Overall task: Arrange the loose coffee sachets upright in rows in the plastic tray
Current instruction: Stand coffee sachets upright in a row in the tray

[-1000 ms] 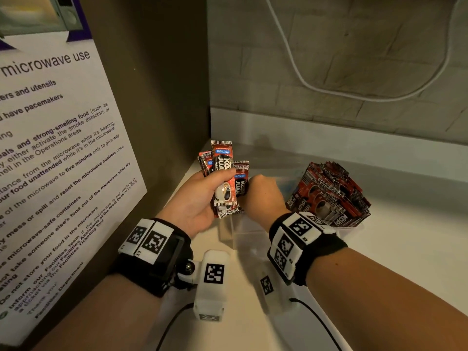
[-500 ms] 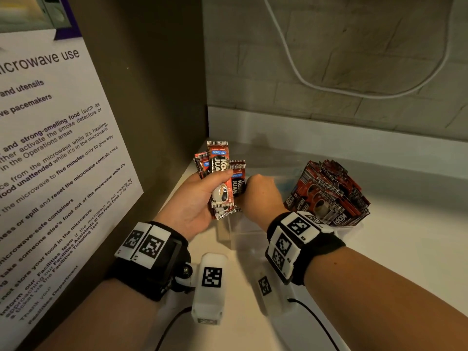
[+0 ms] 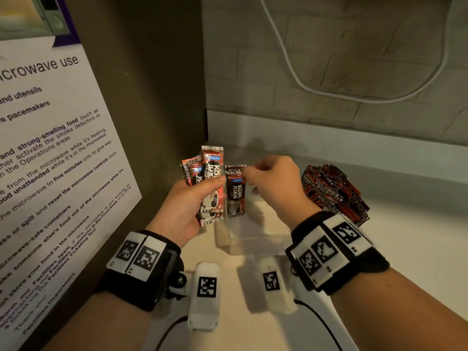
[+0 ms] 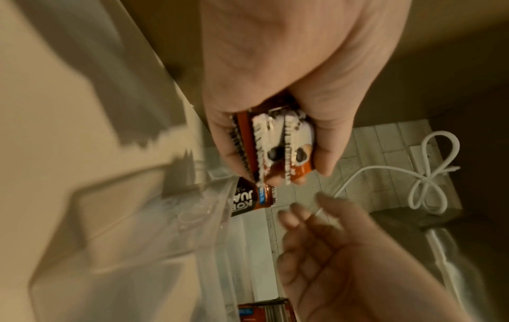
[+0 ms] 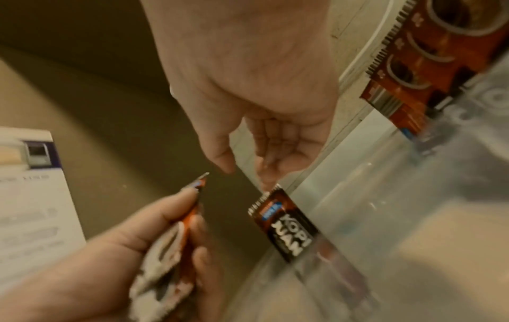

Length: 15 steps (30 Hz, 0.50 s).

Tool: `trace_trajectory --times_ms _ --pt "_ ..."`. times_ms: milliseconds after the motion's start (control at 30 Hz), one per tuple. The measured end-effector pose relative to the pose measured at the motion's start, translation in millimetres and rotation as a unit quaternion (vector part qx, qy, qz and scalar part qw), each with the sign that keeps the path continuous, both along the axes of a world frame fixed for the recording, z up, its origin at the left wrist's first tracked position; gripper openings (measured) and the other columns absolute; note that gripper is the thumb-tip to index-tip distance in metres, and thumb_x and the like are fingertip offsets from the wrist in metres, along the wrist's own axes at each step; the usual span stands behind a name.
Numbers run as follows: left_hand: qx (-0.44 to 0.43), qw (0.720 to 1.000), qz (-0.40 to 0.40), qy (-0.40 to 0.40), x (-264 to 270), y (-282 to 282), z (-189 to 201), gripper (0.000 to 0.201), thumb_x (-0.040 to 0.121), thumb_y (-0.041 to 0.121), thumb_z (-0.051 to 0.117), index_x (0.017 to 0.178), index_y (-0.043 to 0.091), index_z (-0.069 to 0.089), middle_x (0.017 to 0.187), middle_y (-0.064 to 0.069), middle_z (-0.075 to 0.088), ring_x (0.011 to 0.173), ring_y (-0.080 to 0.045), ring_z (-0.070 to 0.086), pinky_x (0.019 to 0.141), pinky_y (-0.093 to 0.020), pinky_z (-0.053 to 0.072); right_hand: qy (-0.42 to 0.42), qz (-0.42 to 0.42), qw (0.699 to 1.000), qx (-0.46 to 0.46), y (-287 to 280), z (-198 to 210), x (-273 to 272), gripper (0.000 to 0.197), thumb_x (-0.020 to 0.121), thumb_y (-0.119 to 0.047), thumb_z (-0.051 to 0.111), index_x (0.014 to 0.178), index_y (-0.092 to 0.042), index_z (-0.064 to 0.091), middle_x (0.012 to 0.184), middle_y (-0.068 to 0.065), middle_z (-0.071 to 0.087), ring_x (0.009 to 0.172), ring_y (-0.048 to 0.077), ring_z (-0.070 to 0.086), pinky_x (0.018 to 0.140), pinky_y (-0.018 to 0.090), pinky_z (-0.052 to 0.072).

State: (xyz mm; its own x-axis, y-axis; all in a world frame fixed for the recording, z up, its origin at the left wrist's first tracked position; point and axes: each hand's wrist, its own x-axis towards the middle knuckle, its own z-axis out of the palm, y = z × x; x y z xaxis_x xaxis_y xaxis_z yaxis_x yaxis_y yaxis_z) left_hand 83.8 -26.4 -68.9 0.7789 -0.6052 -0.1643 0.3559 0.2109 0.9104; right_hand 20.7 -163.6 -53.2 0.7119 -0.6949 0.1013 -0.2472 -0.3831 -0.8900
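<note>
My left hand (image 3: 187, 201) grips a bundle of red and black coffee sachets (image 3: 212, 183) upright, just left of the clear plastic tray (image 3: 255, 239). One sachet (image 3: 235, 193) stands upright at the tray's left end, against its wall (image 5: 413, 196). My right hand (image 3: 268, 178) hovers at that sachet's top right corner with its fingers loosely spread and holds nothing; the right wrist view shows thumb and fingers apart just above the sachet (image 5: 286, 224). A dense row of sachets (image 3: 334, 193) fills the tray's right end.
The tray sits on a white counter (image 3: 405, 249) in a corner. A brown side wall with a microwave notice (image 3: 50, 160) stands close on the left. A white cable (image 3: 329, 92) hangs on the tiled back wall.
My right hand, which held a sachet low beside the left bundle, has let it go. The sachet now stands alone in the tray and the right hand has risen, fingers spread.
</note>
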Motion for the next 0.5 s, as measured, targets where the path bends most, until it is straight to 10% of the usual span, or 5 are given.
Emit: trace_trajectory --times_ms 233,500 --pt "0.032 0.997 -0.018 -0.069 -3.1 -8.2 -0.5 0.03 0.067 -0.001 0.076 0.095 0.008 0.07 0.086 -0.015 0.073 0.078 -0.028 0.071 0.076 -0.039 0.057 -0.029 0.15 0.973 0.174 20.3 15.2 -9.4 0.005 0.086 -0.007 0.067 0.083 -0.01 0.066 0.06 0.002 0.061 0.039 0.008 0.051 0.038 0.018 0.039" --pt "0.061 0.997 0.045 -0.021 10.3 -2.5 -8.2 0.011 0.083 0.015 0.071 0.093 0.014 0.067 0.072 -0.001 0.061 0.051 -0.008 0.054 0.047 -0.023 0.046 -0.029 0.005 0.993 0.116 -13.5 6.3 -7.4 0.019 0.09 -0.005 0.062 0.103 -0.019 0.065 0.089 0.009 0.068 0.067 0.02 0.067 0.06 0.031 0.058"
